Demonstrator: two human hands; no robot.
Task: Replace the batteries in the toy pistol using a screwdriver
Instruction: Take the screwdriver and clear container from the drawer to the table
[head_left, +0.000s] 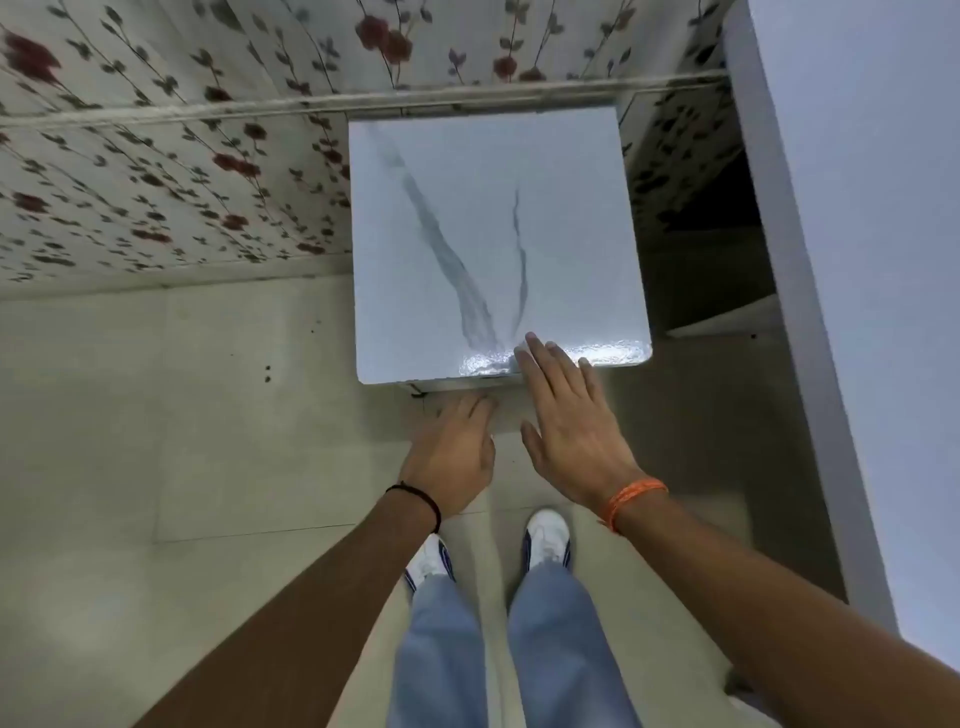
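No toy pistol, screwdriver or batteries show in the head view. A small white marble-patterned table stands below me against the wall. My left hand hangs in front of the table's near edge, fingers straight, holding nothing. My right hand is stretched flat with fingers spread, its fingertips over the table's near edge close to the front right corner. Whether they touch the top I cannot tell. Both hands are empty.
Floral wallpaper covers the wall behind the table. A tall white panel rises on the right, with a dark gap between it and the table. My feet in white shoes stand on the pale tiled floor.
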